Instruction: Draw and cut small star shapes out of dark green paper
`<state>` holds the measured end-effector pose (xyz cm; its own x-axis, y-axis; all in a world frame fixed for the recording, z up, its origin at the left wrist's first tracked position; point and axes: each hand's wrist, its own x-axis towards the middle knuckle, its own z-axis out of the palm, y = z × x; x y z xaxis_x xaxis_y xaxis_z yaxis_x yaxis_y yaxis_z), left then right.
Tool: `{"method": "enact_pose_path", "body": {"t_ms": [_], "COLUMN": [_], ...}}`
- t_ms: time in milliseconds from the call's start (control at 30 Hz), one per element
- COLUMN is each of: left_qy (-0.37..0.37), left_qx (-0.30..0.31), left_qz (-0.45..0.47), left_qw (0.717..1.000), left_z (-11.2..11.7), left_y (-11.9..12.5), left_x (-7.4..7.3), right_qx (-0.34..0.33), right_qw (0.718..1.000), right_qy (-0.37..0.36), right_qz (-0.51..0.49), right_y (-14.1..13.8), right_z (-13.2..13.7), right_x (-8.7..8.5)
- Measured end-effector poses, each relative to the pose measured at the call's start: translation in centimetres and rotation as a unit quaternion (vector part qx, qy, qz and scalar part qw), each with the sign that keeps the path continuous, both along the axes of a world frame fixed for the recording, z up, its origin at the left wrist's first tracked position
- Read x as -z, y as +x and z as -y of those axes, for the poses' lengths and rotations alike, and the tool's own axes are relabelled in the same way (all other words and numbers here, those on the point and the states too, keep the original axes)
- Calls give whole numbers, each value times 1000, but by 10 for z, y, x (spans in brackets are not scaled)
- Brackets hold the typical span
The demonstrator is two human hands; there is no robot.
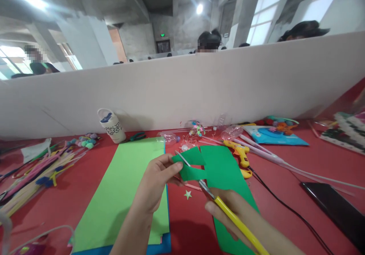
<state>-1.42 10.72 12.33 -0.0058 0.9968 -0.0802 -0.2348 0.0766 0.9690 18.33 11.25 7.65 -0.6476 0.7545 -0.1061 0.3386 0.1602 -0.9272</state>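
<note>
Pinching a dark green paper piece (pixel 195 155) with the left hand (pixel 158 175). Gripping yellow-handled scissors (pixel 236 220) in the right hand (pixel 232 201), crossing the paper with a blade (pixel 184 159). Noting a star (pixel 188 194) (pale, loose) on the red table (pixel 285 175) between the hands. Seeing light green sheets (pixel 122 186) leftward; a larger dark green sheet (pixel 225 163) rightward; a yellow glue gun (pixel 242 154) beside its far corner.

The green piece (pixel 196 156) has a smooth, matt surface; it seems to be paper, but the view is too soft to exclude thin felt. The tool (pixel 225 208) joins shiny metal and smooth yellow plastic. The light-green sheet (pixel 134 182) is matt paper. The glue gun (pixel 243 156) is plastic, the packet (pixel 295 139) glossy film, the phone (pixel 336 211) glossy, the partition (pixel 159 95) smooth and matt.
</note>
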Motion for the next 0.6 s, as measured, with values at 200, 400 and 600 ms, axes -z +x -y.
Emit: {"method": "enact_pose_path", "body": {"t_ms": [200,400,600], "left_qy": [-1,20,-18], "left_qx": [2,-55,23], "left_qz": [18,45,5], "left_qw": [1000,997,1000], "left_z": [-1,-1,1], "left_y": [5,-11,-8], "left_x": [4,0,-1], "right_qx": [35,11,153], "right_qw": [999,999,974], "right_qy": [11,45,-68], "right_qz": [14,13,-151], "right_y": [-1,14,11], "right_z": [-1,-10,-25], "right_x": [7,-1,-12]}}
